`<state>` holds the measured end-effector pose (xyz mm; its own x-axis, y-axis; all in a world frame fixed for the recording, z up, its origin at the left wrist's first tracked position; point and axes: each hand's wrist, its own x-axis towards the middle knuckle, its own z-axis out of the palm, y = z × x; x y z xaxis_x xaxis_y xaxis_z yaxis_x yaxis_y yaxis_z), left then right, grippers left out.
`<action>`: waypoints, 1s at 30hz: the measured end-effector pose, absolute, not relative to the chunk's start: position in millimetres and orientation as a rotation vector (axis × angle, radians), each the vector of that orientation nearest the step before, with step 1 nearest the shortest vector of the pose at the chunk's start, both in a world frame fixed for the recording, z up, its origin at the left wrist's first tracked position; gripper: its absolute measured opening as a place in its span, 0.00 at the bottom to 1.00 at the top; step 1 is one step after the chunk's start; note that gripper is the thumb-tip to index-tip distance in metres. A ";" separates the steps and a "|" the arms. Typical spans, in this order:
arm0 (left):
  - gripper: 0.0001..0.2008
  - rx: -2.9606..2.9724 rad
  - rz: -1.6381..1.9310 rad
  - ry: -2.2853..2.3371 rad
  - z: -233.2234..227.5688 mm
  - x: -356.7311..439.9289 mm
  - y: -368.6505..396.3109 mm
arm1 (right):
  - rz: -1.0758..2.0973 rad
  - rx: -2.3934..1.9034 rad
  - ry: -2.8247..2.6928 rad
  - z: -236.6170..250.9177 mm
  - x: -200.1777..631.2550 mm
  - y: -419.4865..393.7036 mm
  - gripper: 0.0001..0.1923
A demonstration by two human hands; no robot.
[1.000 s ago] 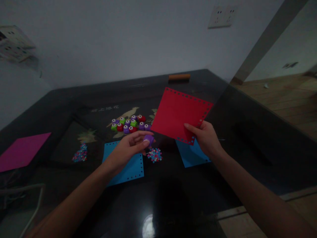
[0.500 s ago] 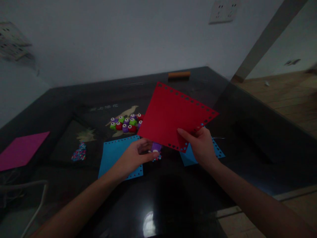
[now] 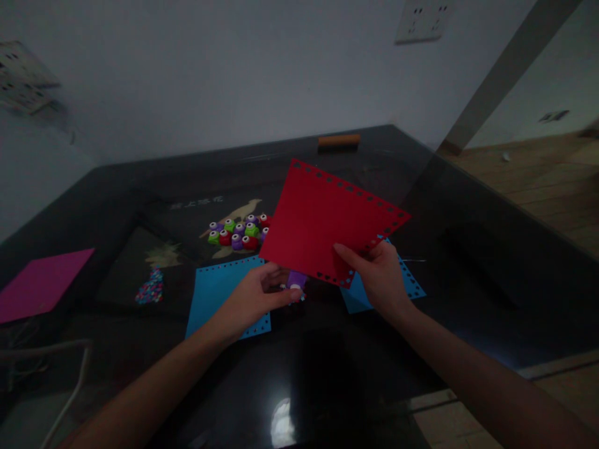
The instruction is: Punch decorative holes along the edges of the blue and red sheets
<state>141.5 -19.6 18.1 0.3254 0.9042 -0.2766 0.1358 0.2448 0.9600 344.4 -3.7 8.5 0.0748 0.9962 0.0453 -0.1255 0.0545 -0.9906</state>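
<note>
My right hand (image 3: 386, 277) pinches a red paper sheet (image 3: 327, 218) near its lower right corner, thumb on top. Small shaped holes run along several of its edges. In my left hand (image 3: 257, 287) is a purple craft paper punch (image 3: 297, 279), gripped between thumb and fingers at the near edge of the red sheet. The sheet's edge hides part of the punch, so I cannot tell how far the paper sits inside it. Beneath the hands lie a blue sheet (image 3: 222, 284) on the left and another blue sheet (image 3: 355, 299) on the right, both with punched borders.
Behind the left blue sheet stand several purple, green and red punches (image 3: 238, 242). A small heap of confetti (image 3: 150, 288) and a magenta sheet (image 3: 44, 284) lie to the left. An orange-brown roll (image 3: 339, 141) rests by the wall. A pale bent bar (image 3: 77, 380) is at lower left.
The red sheet has shifted and turned slightly, its far corner moving a little left. Both hands keep their grips and have barely moved.
</note>
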 end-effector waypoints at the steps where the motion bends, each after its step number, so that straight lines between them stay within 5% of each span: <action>1: 0.20 1.225 0.712 1.133 18.4 141.8 -19.7 | 1.175 -1.109 -1.085 7.5 344.2 -3.3 0.12; 9: 0.20 1.241 0.699 1.124 20.2 143.5 -21.2 | 1.075 -1.058 -1.094 3.0 342.8 -2.8 0.11; 19: 0.10 1.093 0.843 1.198 18.4 149.0 -24.2 | 0.582 -1.149 -1.422 7.5 343.9 -13.5 0.07; 30: 0.11 1.033 0.925 1.137 11.8 149.2 -26.0 | 0.851 -1.100 -1.397 7.5 340.7 -11.0 0.08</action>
